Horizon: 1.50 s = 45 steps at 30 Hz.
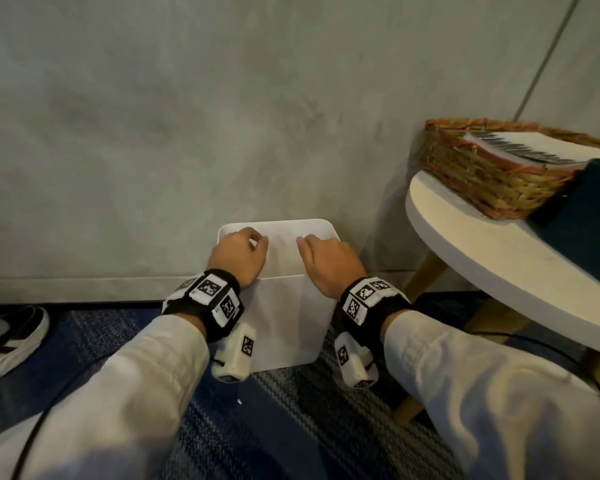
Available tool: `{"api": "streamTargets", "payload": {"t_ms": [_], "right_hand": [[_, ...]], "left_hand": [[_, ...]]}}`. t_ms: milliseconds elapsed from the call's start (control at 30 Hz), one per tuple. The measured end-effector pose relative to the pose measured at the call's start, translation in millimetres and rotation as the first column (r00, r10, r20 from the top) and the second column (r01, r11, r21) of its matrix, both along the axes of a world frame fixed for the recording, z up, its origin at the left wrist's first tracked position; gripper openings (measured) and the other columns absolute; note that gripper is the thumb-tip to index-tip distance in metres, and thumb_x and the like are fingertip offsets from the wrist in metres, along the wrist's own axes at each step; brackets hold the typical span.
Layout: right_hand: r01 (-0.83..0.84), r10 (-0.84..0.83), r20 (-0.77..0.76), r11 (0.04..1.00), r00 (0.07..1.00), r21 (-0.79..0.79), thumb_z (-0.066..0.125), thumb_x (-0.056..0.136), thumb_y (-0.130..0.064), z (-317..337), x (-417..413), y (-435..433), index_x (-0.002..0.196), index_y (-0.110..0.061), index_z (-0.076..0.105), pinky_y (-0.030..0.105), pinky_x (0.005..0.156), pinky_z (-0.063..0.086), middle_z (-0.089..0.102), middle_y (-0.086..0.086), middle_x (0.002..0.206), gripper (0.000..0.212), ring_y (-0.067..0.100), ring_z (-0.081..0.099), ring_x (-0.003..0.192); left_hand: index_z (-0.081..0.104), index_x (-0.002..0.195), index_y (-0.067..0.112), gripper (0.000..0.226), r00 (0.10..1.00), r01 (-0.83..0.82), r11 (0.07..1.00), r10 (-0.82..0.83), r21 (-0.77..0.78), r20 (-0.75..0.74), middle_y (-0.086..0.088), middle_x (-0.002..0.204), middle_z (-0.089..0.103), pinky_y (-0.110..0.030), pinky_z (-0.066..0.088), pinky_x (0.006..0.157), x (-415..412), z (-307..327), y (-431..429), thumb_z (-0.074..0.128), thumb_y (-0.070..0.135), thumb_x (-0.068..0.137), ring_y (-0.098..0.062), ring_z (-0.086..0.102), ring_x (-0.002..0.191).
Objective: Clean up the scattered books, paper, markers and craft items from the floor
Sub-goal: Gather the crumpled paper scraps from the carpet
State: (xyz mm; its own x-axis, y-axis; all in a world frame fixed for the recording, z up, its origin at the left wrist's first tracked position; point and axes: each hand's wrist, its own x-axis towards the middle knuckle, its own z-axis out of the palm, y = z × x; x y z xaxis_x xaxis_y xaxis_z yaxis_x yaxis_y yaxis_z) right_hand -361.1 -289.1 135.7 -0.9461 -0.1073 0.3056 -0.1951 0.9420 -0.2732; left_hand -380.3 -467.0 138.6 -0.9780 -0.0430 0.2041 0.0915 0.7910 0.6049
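A white rectangular bin [284, 327] stands on the carpet against the grey wall. Both hands are over its open top. My left hand [238, 259] is at the left of the opening with its fingers curled and thumb meeting forefinger. My right hand [329, 263] is at the right, its fingers bent down into the bin. The inside of the bin is white, and I cannot make out whether either hand holds a sheet of paper. No loose books, markers or craft items show on the floor in this view.
A round white table [471, 251] with wooden legs stands close on the right. It carries a wicker basket [482, 178] holding white papers and a dark teal object [593, 216]. A shoe [11, 337] lies at the left. Black cables run from my wrists over the blue patterned carpet [274, 420].
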Motion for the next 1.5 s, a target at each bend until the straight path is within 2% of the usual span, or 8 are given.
{"api": "streamTargets", "payload": {"t_ms": [167,367,500,700,967,1100,1300,1500], "right_hand": [[-0.047,0.053,-0.054,0.995,0.997,0.093,0.023,0.106,-0.043,-5.0,15.5,17.4,0.086,-0.013,0.068,0.033,0.062,0.035,0.068,0.016,0.081,0.058,0.036,0.063,0.077],[-0.094,0.087,-0.053,0.982,0.995,-0.161,0.035,0.105,-0.036,28.2,36.3,42.9,0.085,-0.01,0.062,0.037,0.071,0.043,0.069,0.01,0.088,0.042,0.031,0.062,0.082],[-0.087,-0.007,-0.262,0.936,0.965,-0.342,0.045,0.101,-0.032,85.3,73.8,68.3,0.084,-0.008,0.064,0.044,0.069,0.049,0.066,0.008,0.075,0.034,0.027,0.061,0.071],[-0.279,-0.176,-0.626,0.781,0.76,-0.558,0.049,0.099,-0.016,185.0,178.7,140.9,0.09,0.0,0.064,0.041,0.054,0.053,0.062,0.01,0.066,0.023,0.021,0.062,0.057],[0.089,-0.458,-0.699,0.864,0.55,-0.496,0.05,0.101,-0.02,216.9,332.3,304.4,0.076,-0.015,0.055,0.023,0.057,0.045,0.052,-0.01,0.062,0.026,0.0,0.053,0.058],[0.25,-0.588,-0.631,0.8,0.507,-0.545,0.05,0.101,-0.026,194.6,413.2,373.0,0.076,-0.009,0.056,0.046,0.053,0.052,0.055,0.006,0.062,0.03,0.022,0.058,0.055],[0.467,-0.806,-0.408,0.585,0.429,-0.663,0.05,0.099,-0.032,128.3,522.0,455.0,0.073,-0.015,0.056,0.04,0.05,0.05,0.055,-0.002,0.057,0.031,0.017,0.056,0.051],[0.873,-0.69,0.553,0.261,0.467,-0.411,0.059,0.095,-0.022,-15.0,571.4,495.6,0.096,-0.002,0.07,0.037,0.061,0.061,0.067,0.005,0.072,0.023,0.02,0.065,0.059]], "left_hand": [[0.064,0.118,0.016,0.033,0.988,0.116,0.981,-0.13,-0.154,-0.088,-0.006,0.105,0.073,-0.031,0.047,0.08,27.0,-6.0,-4.9,0.046,0.037,0.101,-0.027,0.066,0.098],[0.065,0.119,0.018,0.026,0.972,0.213,0.977,-0.214,-0.024,-0.1,-0.004,0.107,0.071,-0.031,0.048,0.087,40.0,8.8,9.4,0.055,0.029,0.098,-0.024,0.065,0.1],[0.067,0.117,0.018,0.026,0.927,0.285,0.942,-0.223,0.179,-0.301,-0.007,0.103,0.071,-0.027,0.048,0.085,50.4,55.8,42.6,0.058,0.028,0.095,-0.022,0.066,0.094],[0.062,0.11,0.018,0.027,0.792,0.578,0.631,-0.282,0.518,-0.542,-0.009,0.099,0.069,-0.024,0.054,0.083,114.0,158.5,163.0,0.053,0.034,0.09,-0.013,0.068,0.091],[0.06,0.106,0.019,0.014,0.687,0.72,0.342,-0.474,0.604,-0.55,0.0,0.083,0.066,-0.028,0.056,0.076,238.7,178.6,361.9,0.055,0.028,0.096,-0.011,0.066,0.078],[0.059,0.096,0.026,0.004,0.651,0.715,0.221,-0.558,0.663,-0.515,0.003,0.077,0.064,-0.027,0.055,0.074,308.2,160.1,441.7,0.055,0.027,0.097,-0.011,0.064,0.074],[0.06,0.093,0.02,0.013,0.382,0.716,0.069,-0.871,0.694,-0.308,-0.002,0.074,0.062,-0.015,0.05,0.061,390.4,108.3,529.8,0.053,0.013,0.101,-0.001,0.06,0.059],[0.063,0.083,0.026,0.021,0.282,0.782,0.329,-0.944,0.53,0.171,-0.008,0.079,0.068,-0.034,0.054,0.069,408.6,-20.9,566.9,0.061,0.008,0.094,-0.021,0.065,0.069]]}}
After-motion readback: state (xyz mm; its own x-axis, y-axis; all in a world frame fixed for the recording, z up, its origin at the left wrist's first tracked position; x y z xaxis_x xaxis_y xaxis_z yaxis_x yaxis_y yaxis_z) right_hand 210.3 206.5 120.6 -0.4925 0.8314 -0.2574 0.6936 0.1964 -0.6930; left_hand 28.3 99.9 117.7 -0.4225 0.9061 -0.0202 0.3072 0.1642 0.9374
